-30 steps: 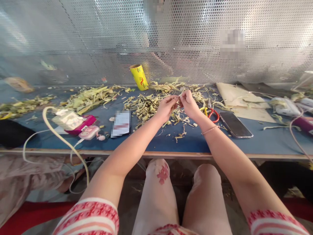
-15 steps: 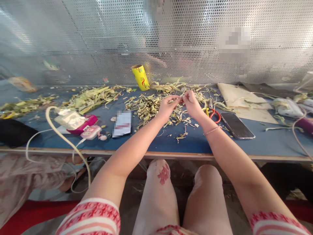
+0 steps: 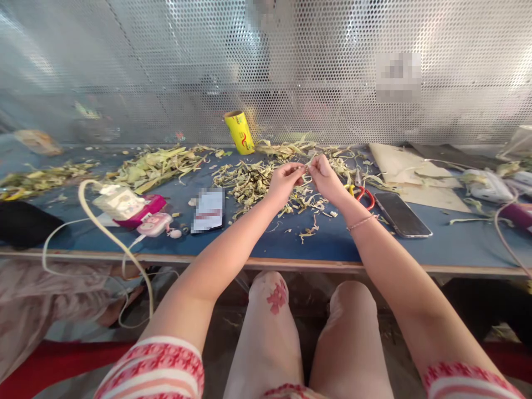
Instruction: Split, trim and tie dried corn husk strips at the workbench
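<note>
Over the middle of the blue table, my left hand (image 3: 286, 180) and my right hand (image 3: 325, 176) meet with their fingertips almost touching. Both are closed in a pinch. Whatever lies between the fingertips is too small and covered to name. Below and behind them spreads a pile of pale green, knotted plant pieces (image 3: 251, 183), with thin peeled strips (image 3: 310, 233) scattered nearer the front edge. Just right of my right wrist, partly hidden by it, are scissors (image 3: 366, 197) with red and yellow handles.
A yellow tube (image 3: 239, 133) leans against the perforated metal wall (image 3: 187, 72). More plant strips (image 3: 155, 169) lie to the left. On the table are a phone (image 3: 403, 215), a second phone-like device (image 3: 208, 210), a power adapter (image 3: 124, 202) with looping cables, and brown cardboard (image 3: 415, 172).
My fingertips stay together over the pile, with only slight shifts of both hands. The objects on the table keep their places.
</note>
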A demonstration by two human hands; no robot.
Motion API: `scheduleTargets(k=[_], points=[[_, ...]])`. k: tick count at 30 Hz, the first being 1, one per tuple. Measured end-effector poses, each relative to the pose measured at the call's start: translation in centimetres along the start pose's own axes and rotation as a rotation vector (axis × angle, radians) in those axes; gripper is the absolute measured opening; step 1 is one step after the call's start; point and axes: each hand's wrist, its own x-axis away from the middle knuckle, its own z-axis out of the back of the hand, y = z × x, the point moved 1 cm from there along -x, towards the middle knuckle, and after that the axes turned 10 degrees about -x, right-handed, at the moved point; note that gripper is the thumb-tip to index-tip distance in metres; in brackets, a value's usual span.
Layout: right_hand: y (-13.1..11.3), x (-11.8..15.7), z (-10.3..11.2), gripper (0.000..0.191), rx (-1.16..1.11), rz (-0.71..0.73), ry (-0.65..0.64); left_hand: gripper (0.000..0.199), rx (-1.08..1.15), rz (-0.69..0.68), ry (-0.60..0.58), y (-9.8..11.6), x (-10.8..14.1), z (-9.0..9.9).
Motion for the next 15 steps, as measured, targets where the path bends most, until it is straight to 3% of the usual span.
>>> scheduleTargets(k=[7, 15], points=[[-2.3, 0.0, 0.3, 0.009, 0.019, -0.015, 0.109, 0.006, 0.175, 0.246, -0.057, 1.0, 0.5, -0.2], [-2.1, 0.1, 0.2, 0.016, -0.091, -0.093, 0.118, 0.010, 0.169, 0.227, -0.089, 1.1, 0.6, -0.4]])
